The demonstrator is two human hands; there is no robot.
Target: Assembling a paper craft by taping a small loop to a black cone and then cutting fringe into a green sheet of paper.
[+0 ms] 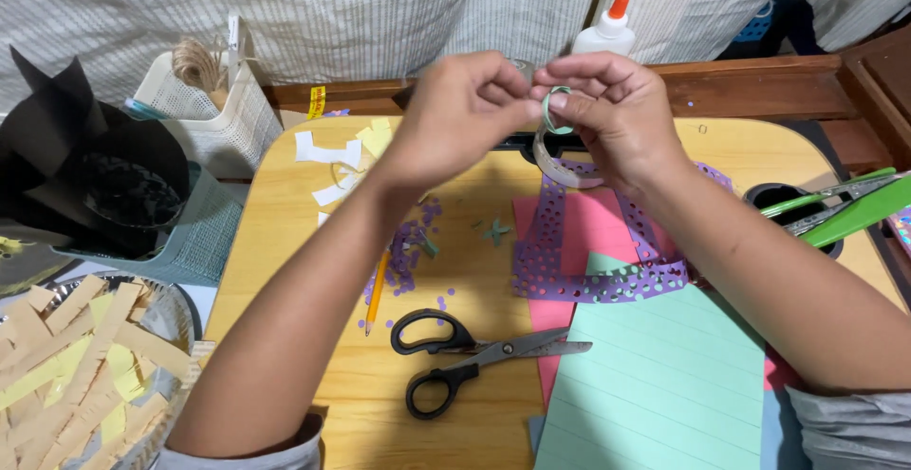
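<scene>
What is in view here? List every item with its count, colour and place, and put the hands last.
paper ring: one, green, pinched between both hands
scissors: one, black handles, front centre of the wooden table
pencil: one, yellow, left of the scissors
lined paper: one sheet, mint green, front right
pink paper: one sheet, under the purple strips
punched paper strips: several, purple, on the pink paper
glue bottle: one, white with orange cap, behind the hands
paper scraps: several, white and yellow, back left
bowl of paper strips: one, tan and yellow strips, far left
left hand: on the ring
right hand: on the ring
</scene>
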